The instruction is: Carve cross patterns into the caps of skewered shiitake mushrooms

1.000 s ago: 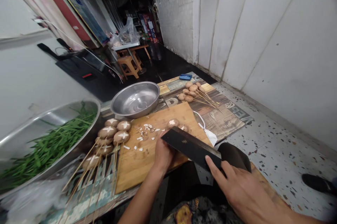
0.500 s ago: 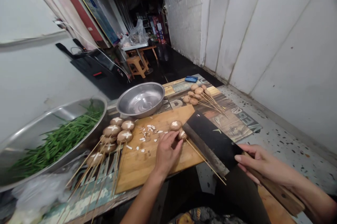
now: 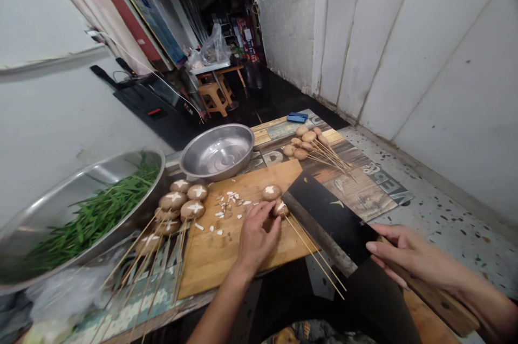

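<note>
My left hand reaches over the wooden cutting board, its fingers closed on a brown mushroom threaded on two thin sticks. Touching it on the far side is another mushroom with a white cross cut in its cap. My right hand grips a wide, dark cleaver around its wooden handle. The blade is tilted, its upper end close to the held mushroom's right side. White and brown mushroom trimmings lie scattered on the board.
Skewered mushrooms with white crosses are piled left of the board. Farther left stands a metal basin of green vegetables; another metal bowl sits behind the board. Uncut skewered mushrooms and a blue object lie at the far right.
The two sticks of the held mushroom now show farther apart. The cleaver and my right hand have shifted slightly right and down in view, while my left hand stays on the mushroom.
</note>
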{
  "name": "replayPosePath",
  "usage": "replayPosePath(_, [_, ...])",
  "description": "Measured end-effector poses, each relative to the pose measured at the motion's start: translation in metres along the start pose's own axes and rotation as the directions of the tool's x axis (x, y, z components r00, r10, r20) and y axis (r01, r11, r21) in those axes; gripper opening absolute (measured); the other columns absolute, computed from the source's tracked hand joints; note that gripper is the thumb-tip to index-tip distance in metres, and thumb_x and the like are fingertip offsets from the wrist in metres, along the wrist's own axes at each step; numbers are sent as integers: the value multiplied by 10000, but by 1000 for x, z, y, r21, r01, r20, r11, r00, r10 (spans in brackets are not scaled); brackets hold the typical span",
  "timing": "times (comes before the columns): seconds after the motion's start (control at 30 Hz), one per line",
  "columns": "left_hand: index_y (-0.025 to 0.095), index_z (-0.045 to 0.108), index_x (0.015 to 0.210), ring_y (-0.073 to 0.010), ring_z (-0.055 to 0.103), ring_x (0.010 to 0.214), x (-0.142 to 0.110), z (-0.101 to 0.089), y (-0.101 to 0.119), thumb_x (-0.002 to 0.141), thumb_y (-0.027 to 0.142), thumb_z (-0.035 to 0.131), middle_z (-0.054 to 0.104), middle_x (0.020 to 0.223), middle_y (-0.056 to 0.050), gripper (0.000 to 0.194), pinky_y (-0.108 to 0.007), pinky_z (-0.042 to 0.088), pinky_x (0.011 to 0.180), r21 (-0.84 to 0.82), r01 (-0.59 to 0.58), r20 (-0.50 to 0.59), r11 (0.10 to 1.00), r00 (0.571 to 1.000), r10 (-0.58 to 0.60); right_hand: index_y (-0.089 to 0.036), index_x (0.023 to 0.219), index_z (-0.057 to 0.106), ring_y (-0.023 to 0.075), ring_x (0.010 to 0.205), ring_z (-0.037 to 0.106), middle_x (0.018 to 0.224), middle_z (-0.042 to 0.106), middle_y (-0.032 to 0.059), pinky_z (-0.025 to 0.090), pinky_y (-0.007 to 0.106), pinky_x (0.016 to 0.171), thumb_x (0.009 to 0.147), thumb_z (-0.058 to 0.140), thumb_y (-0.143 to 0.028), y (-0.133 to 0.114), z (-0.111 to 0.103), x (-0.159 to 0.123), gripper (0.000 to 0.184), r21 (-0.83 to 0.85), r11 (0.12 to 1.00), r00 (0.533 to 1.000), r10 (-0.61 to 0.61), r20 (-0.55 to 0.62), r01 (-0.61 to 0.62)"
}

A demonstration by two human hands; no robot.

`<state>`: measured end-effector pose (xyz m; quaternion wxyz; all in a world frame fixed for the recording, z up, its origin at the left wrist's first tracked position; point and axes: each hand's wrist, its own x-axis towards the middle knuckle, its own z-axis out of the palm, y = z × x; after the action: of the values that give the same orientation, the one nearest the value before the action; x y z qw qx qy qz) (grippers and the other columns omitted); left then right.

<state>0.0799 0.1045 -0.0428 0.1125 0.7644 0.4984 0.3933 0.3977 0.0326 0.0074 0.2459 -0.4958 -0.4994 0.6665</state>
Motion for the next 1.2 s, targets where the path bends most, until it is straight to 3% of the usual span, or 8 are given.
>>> replayPosePath(0.3, [199, 698, 1147, -220, 646, 1005, 2, -1, 0, 859, 192, 642, 707, 1087, -88, 293, -391, 537, 913, -34, 3, 2, 999, 1000, -3, -185, 763, 517, 41, 342, 453, 576, 551, -72, 269, 185, 377, 860, 685, -492, 3, 6, 11, 363, 89, 996, 1000, 10, 10, -11])
replayPosePath(0.77, [196, 711, 1128, -225, 643, 1037, 3, 1, -2, 841, 190, 660, 708, 1109, -84, 291, -403, 520, 949, -57, -1, 3, 998, 1000, 2, -182, 771, 506, 36, 324, 476, 590, 570, -70, 290, 151, 339, 838, 706, -509, 10, 5, 13, 389, 211, 977, 999, 23, 44, -32])
replayPosePath(1.03, [200, 718, 1130, -220, 650, 1030, 3, 1, -2, 829, 182, 670, 714, 1103, -77, 305, -395, 529, 946, -59, -1, -1, 998, 1000, 1, -199, 734, 471, 37, 319, 453, 612, 592, -60, 343, 160, 320, 774, 759, -521, 11, 13, 16, 434, 272, 961, 999, 45, 5, -45])
replayPosePath(1.2, [197, 746, 1044, -214, 666, 969, 9, 2, 3, 872, 260, 665, 730, 1049, -81, 200, -380, 538, 901, -51, -8, -29, 999, 1000, 6, -213, 717, 446, 37, 311, 431, 596, 578, -71, 363, 168, 308, 774, 734, -581, 12, 17, 18, 471, 288, 957, 999, 44, 7, -44])
